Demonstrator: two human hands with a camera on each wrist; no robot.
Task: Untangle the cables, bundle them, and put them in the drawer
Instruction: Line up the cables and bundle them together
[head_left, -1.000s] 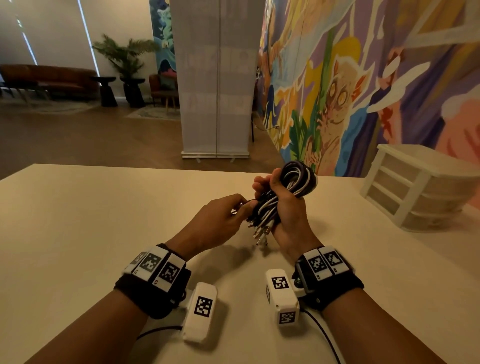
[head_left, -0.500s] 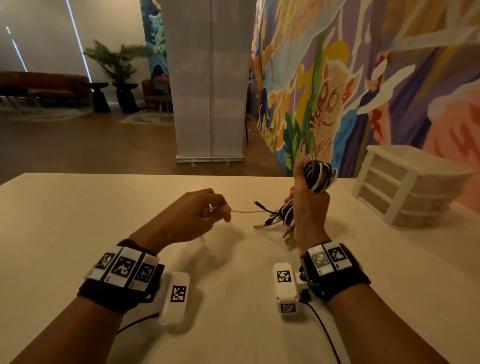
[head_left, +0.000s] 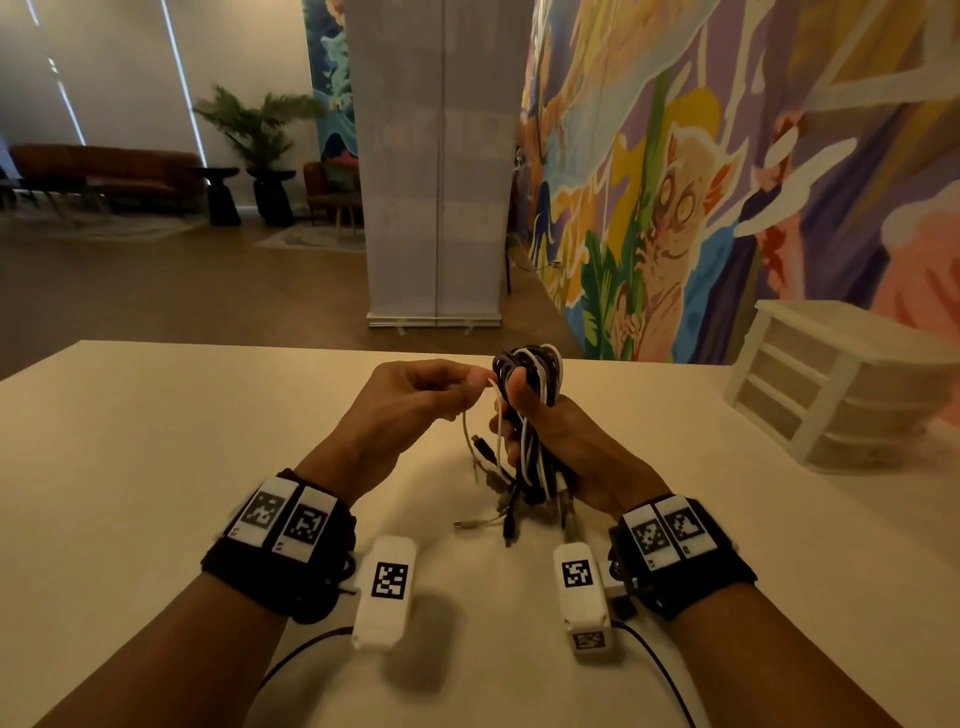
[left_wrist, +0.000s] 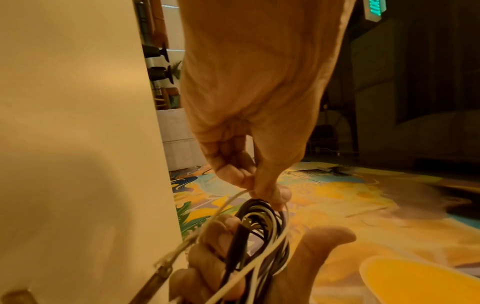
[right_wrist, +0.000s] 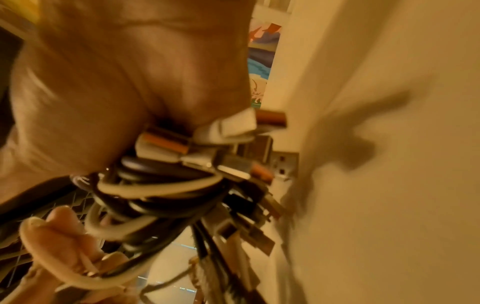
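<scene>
The cables (head_left: 527, 415) were folded into one bunch of black and white loops, held up above the worktop (head_left: 156, 467). The right hand (head_left: 561, 441) was wrapped tight around the middle of the bunch, thumb up beside the loops at the top. The plug ends (head_left: 511, 514) hung down below that hand, close to the worktop or just touching it.

The left hand (head_left: 410, 400) was right beside the top of the bunch. Its thumb and finger pinched one thin white cable (head_left: 480, 410) that ran over to the loops. The rest of that cable hung down between the two hands.

This looked like the bundling step. The untangling seemed mostly done, because the cables lay together in neat loops. The next move probably called for winding the loose white cable around the bunch and tucking its end in, while the right hand kept squeezing so the loops did not spring apart. After that the bunch had to go in the drawers (head_left: 831, 389), which stood far off past the right hand. All the drawers looked closed, so one needed a free hand to pull it.

The right wrist view was blurry. How many cables there were could not be counted. The right hand's fingers were mostly hidden behind the bunch. Where the white cable ended was hard to see.
</scene>
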